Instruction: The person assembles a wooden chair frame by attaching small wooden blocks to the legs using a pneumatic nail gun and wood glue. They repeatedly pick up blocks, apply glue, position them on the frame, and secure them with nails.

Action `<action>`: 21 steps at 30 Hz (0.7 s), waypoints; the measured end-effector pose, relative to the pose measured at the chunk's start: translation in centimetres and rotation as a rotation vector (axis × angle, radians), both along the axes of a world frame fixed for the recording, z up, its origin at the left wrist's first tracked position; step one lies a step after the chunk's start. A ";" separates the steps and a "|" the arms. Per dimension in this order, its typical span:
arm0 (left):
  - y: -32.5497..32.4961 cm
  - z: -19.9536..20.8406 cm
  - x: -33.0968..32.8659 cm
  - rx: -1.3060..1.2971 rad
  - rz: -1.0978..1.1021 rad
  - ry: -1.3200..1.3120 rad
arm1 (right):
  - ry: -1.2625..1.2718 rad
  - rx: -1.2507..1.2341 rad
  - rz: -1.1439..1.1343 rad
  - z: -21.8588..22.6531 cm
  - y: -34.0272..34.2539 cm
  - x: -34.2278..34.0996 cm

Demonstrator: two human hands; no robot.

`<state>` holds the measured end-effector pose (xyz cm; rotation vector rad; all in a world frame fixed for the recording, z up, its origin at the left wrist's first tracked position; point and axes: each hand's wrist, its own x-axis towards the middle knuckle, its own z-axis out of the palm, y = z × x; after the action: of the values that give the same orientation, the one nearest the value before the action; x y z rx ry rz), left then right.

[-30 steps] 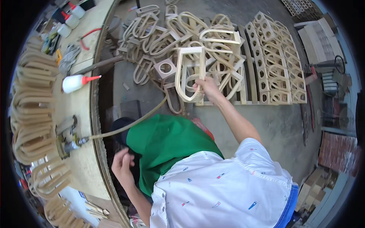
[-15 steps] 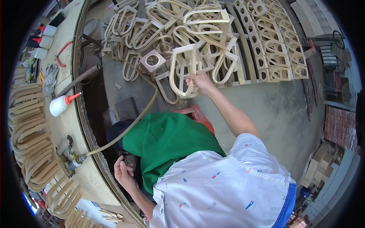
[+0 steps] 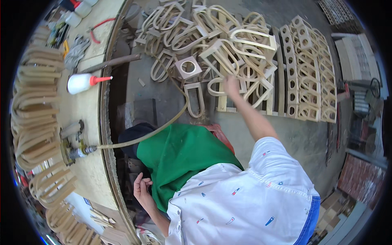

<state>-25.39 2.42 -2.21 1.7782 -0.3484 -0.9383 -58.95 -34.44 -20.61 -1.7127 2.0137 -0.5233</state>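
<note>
The right hand [image 3: 232,86] reaches out to the near edge of a big heap [image 3: 200,32] of wood loops on the floor. The hand is blurry, so I cannot tell if its grip is wide, narrow or closed on a loop. One pale loop [image 3: 211,49] leans on the heap just beside it. The left hand [image 3: 143,188] is beside the green cloth [image 3: 185,153] on the lap, its fingers loosely bent and partly spread. A square block [image 3: 193,74] with a round hole lies left of the pale loop. A hose [image 3: 165,124] runs from the bench [image 3: 92,175] on the left toward the heap. On the bench, a white bottle [image 3: 79,83] with a red tip lies on its side, near gray gloves [image 3: 76,51].
</note>
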 end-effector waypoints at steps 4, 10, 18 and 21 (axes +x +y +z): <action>1.6 0.2 -0.7 0.006 0.102 -0.043 | -0.474 0.280 0.025 -2.5 9.9 5.7; 6.4 -0.1 0.4 0.066 0.248 -0.209 | -0.487 0.115 0.588 5.5 15.5 14.5; 10.3 2.2 1.1 0.065 0.499 -0.266 | -0.774 0.411 1.136 21.1 20.1 28.0; 13.0 1.6 -0.5 -0.011 0.609 -0.413 | -0.794 0.371 1.417 22.0 23.5 33.4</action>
<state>-25.85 15.43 -0.61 1.9000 -0.0527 -0.1384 -25.55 -10.94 1.36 -1.7699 0.1214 -0.1980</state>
